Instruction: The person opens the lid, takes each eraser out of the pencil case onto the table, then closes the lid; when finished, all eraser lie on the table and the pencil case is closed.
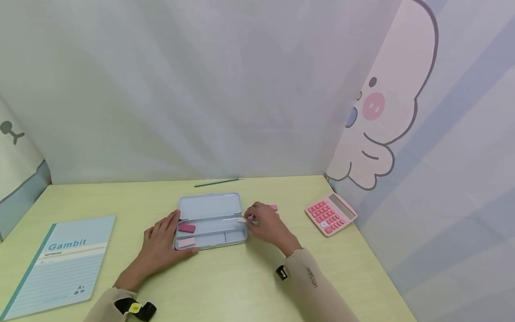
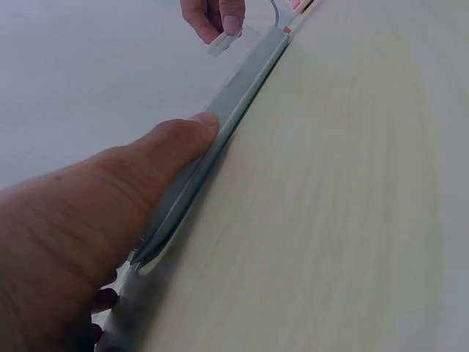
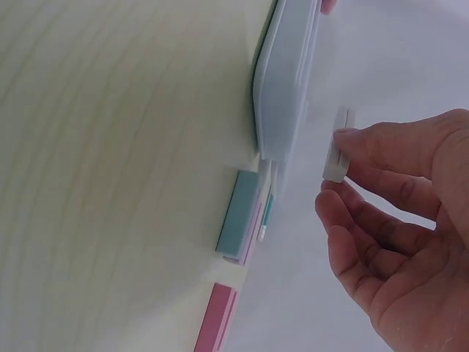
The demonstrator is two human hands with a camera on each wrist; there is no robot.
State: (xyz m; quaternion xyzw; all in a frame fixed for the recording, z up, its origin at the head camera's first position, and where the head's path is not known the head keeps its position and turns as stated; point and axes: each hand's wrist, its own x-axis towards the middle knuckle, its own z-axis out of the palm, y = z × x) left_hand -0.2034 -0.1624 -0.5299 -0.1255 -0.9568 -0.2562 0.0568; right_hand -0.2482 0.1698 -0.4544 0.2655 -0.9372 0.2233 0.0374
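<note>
An open light-blue pencil case (image 1: pixel 209 206) lies on the table, its lid tipped back. My left hand (image 1: pixel 158 246) holds its left end, fingers along the side and thumb (image 2: pixel 187 136) against the front edge. In the case's left part are a dark pink eraser (image 1: pixel 187 228) and a pale pink eraser (image 1: pixel 186 242). Over the right end, my right hand (image 1: pixel 267 223) pinches a small white eraser (image 3: pixel 337 150) between thumb and fingers. The right wrist view shows that eraser held above table level, apart from the case.
Beyond the right hand lie a teal block (image 3: pixel 238 213) and a pink block (image 3: pixel 216 315). A pink calculator (image 1: pixel 331 214) lies to the right, a Gambit notebook (image 1: pixel 60 264) to the left. Behind the case is a thin pencil (image 1: pixel 218 182), near the curtain (image 1: pixel 181 112).
</note>
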